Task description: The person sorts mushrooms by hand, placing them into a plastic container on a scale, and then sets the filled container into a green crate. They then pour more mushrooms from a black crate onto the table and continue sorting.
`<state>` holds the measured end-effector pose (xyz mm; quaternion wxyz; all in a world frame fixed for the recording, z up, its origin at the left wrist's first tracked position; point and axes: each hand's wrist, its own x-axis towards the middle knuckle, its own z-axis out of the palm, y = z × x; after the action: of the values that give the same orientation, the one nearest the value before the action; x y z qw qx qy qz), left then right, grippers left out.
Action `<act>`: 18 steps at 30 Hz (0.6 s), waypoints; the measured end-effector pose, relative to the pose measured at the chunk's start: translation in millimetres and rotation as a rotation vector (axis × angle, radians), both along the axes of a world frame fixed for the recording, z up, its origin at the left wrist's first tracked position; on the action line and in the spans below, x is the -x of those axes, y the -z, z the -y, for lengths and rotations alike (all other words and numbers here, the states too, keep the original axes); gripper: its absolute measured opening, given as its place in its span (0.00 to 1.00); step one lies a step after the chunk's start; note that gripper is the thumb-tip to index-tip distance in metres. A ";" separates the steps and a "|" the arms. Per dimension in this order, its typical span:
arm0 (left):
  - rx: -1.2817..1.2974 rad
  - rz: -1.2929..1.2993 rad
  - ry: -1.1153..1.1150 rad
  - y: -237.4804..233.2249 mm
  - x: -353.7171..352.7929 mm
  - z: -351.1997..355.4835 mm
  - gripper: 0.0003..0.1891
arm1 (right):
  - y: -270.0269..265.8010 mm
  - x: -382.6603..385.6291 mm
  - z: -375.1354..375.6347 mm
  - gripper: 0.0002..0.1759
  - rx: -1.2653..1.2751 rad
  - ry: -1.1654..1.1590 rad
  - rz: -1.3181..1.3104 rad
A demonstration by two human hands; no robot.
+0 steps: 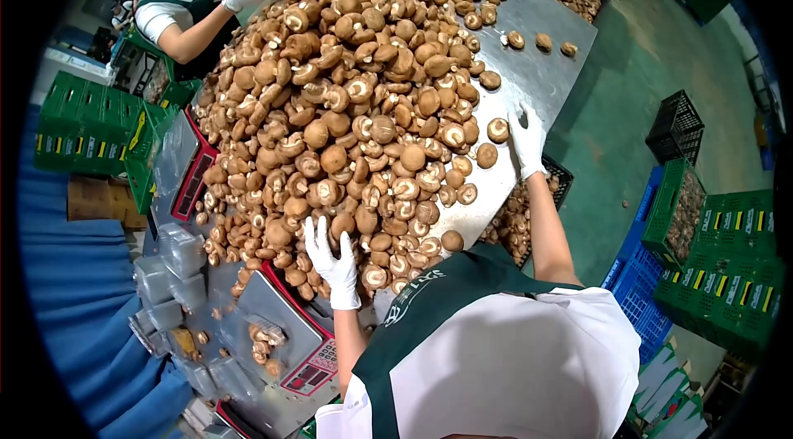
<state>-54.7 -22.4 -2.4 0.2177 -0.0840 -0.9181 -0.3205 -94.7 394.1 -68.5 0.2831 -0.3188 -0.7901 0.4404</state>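
Observation:
A big heap of brown mushrooms (pixel 355 109) covers much of the metal table (pixel 537 80). My left hand (pixel 332 267), in a white glove, rests at the near edge of the heap with fingers and thumb apart. One mushroom (pixel 342 224) shows by the gap between its thumb and fingers. At the table's right edge is my right hand (pixel 529 143), also gloved in white, its fingers stretched out. Beside those fingertips a single mushroom (pixel 498 130) lies on the metal.
Left of me a scale (pixel 289 332) carries a few mushrooms in clear plastic, with stacked clear trays (pixel 169 274) nearby. Across the heap, a gloved co-worker (pixel 186 22) stands by another scale (pixel 183 166). A crate of mushrooms (pixel 516 224) sits below the right edge; green crates (pixel 719 257) stand farther right.

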 end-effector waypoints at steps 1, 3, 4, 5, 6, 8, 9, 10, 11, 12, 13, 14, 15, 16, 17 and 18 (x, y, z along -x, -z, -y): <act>-0.018 0.009 -0.013 -1.0 -2.7 -0.1 0.27 | -0.8 -5.8 2.1 0.25 -0.043 0.009 0.067; -0.062 0.033 -0.026 -5.2 -7.4 -1.1 0.27 | -4.3 -10.0 7.1 0.27 0.017 0.020 0.060; -0.075 0.035 -0.020 -5.7 -9.1 0.1 0.27 | -8.0 -10.5 9.5 0.28 0.002 -0.017 0.059; -0.087 0.035 -0.012 -6.8 -10.0 1.4 0.27 | -12.8 -10.8 11.5 0.29 -0.014 -0.053 0.057; -0.053 0.037 -0.012 -10.8 -11.2 1.7 0.26 | -19.4 -10.0 13.4 0.30 -0.018 -0.082 0.094; -0.067 0.045 -0.013 -14.2 -13.3 1.9 0.26 | -17.2 -7.1 12.8 0.30 -0.101 -0.153 0.088; -0.082 0.044 -0.012 -14.7 -14.3 2.4 0.26 | -18.3 -6.2 13.1 0.30 -0.124 -0.207 0.117; -0.086 0.043 -0.015 -15.6 -16.4 2.2 0.26 | -20.3 -5.5 13.5 0.28 -0.122 -0.297 0.187; -0.081 0.045 -0.017 -16.7 -18.4 1.6 0.26 | -10.4 -4.7 11.0 0.28 -0.125 -0.301 0.186; -0.077 0.045 -0.019 -17.4 -19.9 0.9 0.25 | 7.5 -3.7 5.7 0.28 -0.293 -0.303 0.217; -0.082 0.043 -0.023 -17.3 -21.6 0.6 0.25 | 7.1 -2.7 6.2 0.29 -0.462 -0.304 0.247; -0.103 0.071 -0.023 -17.0 -23.6 0.4 0.24 | 5.9 -3.8 5.4 0.26 -0.298 -0.268 0.187; -0.123 0.097 -0.023 -17.3 -25.1 -0.1 0.23 | 4.0 -5.9 5.9 0.20 -0.137 -0.216 0.122; -0.142 0.107 -0.041 -20.8 -26.7 -2.4 0.22 | -6.4 -3.0 3.0 0.20 0.289 -0.215 0.035; -0.148 0.100 -0.048 -20.5 -27.0 -1.5 0.22 | -16.4 -1.5 0.6 0.20 0.717 -0.208 -0.048; -0.165 0.107 -0.046 -20.0 -27.9 -0.2 0.22 | -24.5 -0.1 2.5 0.22 0.963 -0.143 -0.168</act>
<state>-26.9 -22.2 17.6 0.1819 -0.0275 -0.9005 -0.3941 -94.6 391.7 -44.0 0.1356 -0.3219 -0.4912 0.7979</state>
